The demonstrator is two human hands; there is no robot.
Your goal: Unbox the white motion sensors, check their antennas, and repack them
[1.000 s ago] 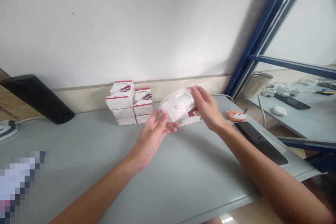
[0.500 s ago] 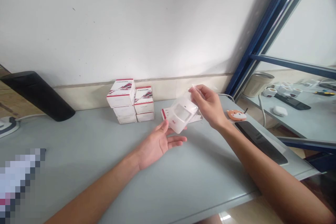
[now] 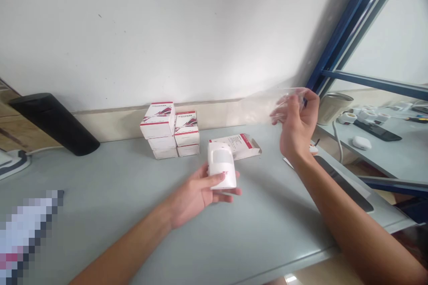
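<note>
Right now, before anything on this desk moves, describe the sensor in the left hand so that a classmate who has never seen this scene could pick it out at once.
On the grey desk against the white wall stand stacks of white boxes with red markings. Just in front of them, the person's left hand cradles a white plastic motion sensor, unboxed, with a frosted window near its top.

Single camera worn on head, looking forward and down over table (image 3: 117, 182), slightly rolled. Close above left hand (image 3: 197, 193) and right hand (image 3: 296, 129), arms entering from bottom corners. Wall (image 3: 133, 31) fills upper half; blue window frame (image 3: 347, 40) at right.
</note>
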